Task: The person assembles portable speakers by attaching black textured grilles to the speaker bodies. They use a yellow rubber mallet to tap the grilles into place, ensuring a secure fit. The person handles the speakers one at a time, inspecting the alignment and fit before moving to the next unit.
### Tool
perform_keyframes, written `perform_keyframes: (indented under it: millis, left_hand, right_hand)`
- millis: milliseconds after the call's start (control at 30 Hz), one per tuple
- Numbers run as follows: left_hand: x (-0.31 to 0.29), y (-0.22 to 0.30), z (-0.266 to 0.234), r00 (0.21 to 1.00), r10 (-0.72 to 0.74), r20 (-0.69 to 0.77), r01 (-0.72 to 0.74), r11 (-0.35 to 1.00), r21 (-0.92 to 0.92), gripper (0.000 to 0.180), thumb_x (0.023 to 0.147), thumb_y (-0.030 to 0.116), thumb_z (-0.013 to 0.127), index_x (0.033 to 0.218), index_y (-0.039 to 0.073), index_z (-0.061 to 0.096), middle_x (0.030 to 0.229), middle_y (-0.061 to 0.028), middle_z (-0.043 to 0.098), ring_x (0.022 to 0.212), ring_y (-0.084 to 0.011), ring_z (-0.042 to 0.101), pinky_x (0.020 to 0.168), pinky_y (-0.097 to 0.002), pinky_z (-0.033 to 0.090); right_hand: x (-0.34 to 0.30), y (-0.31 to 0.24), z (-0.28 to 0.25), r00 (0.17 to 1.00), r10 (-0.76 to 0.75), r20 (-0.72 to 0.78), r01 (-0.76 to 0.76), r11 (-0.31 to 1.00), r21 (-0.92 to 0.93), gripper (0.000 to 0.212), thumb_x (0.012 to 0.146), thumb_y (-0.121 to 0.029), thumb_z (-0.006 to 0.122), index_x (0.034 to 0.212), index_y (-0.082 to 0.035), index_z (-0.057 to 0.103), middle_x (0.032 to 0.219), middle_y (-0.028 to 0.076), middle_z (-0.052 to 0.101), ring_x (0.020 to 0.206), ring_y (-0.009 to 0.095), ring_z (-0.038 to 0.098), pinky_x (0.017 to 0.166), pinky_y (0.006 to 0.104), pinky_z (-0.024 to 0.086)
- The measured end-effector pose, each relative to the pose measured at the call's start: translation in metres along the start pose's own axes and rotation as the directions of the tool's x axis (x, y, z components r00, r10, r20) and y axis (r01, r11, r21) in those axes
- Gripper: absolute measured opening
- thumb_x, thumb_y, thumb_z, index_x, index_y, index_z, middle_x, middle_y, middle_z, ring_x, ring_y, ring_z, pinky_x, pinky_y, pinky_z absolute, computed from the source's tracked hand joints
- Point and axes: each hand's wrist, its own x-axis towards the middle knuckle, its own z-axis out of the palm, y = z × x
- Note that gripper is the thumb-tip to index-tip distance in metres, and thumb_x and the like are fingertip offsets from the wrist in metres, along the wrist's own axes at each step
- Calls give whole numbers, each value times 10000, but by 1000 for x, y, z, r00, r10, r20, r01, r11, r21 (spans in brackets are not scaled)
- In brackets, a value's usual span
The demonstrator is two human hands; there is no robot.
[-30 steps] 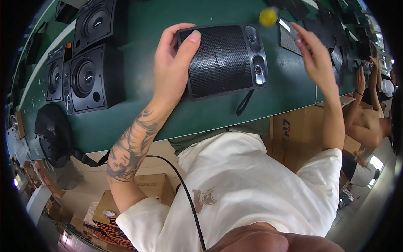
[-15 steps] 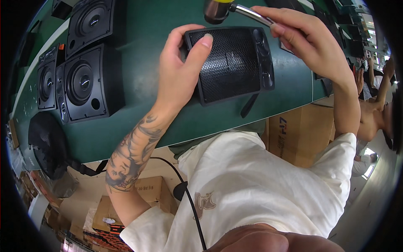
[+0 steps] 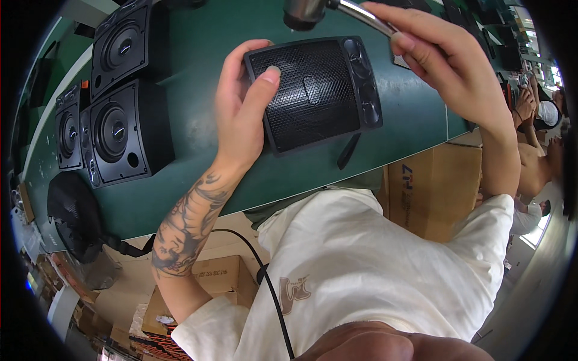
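Observation:
My left hand (image 3: 245, 99) grips the left side of a black speaker (image 3: 319, 90), thumb lying on its perforated metal grille and the other fingers round the edge. A strip with two glossy round recesses runs down the speaker's right side. Above it, my right hand (image 3: 448, 63) is closed round the thin metal handle of a mallet (image 3: 367, 19). Its dark, rounded head hangs past the speaker's far edge, apart from the grille, and is partly cut off by the top of the picture. A short black strap-like piece (image 3: 348, 151) lies by the speaker's near edge.
Several black speakers with bare cones (image 3: 114, 135) stand on the green table (image 3: 198, 174) at the left. A black mesh bag (image 3: 75, 207) sits at its near left edge. Cardboard boxes (image 3: 433, 186) are below the table. Other people (image 3: 533, 144) are at the far right.
The speaker and my left hand have shifted a little left, and the speaker has turned slightly. The mallet's head has moved slightly up and left.

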Motion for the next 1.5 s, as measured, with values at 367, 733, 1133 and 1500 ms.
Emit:
perform_keyframes:
  millis: [367, 733, 1133, 1500]
  left_hand:
    - [-7, 1, 0, 1000, -23, -16, 25, 993, 116, 468, 1021, 155, 636, 1421, -21, 468, 1234, -68, 563, 1083, -113, 534, 977, -276, 434]
    - [-5, 0, 1, 999, 16, -36, -11, 990, 139, 440, 1023, 135, 618, 1414, -14, 484, 1228, -63, 559, 1059, -110, 532, 959, -270, 434]
    - [-4, -6, -2, 995, 62, -83, -45, 982, 185, 411, 993, 110, 608, 1371, -31, 528, 1317, -95, 533, 1184, -153, 485, 1047, -295, 372]
    - [12, -7, 2, 976, 160, -149, -116, 957, 264, 358, 1002, 102, 609, 1332, -20, 544, 1101, -32, 537, 951, -83, 475, 869, -247, 407]
  right_hand:
    - [24, -14, -5, 990, -112, 81, 117, 991, -62, 397, 993, -36, 592, 1383, 34, 592, 932, 205, 673, 814, 337, 655, 721, 411, 514]
    - [9, -7, -4, 994, -106, 32, 108, 992, -58, 406, 1020, -44, 565, 1420, 24, 565, 903, 167, 650, 774, 275, 639, 695, 369, 503]
    - [-26, -5, -17, 970, 233, -73, -232, 973, 16, 416, 1030, -52, 559, 1446, -31, 574, 867, 78, 615, 711, 138, 548, 637, 297, 450]
    - [-33, 12, 3, 999, -24, -36, 23, 999, -43, 441, 991, -11, 581, 1432, 3, 558, 896, 170, 618, 761, 308, 615, 693, 390, 489]
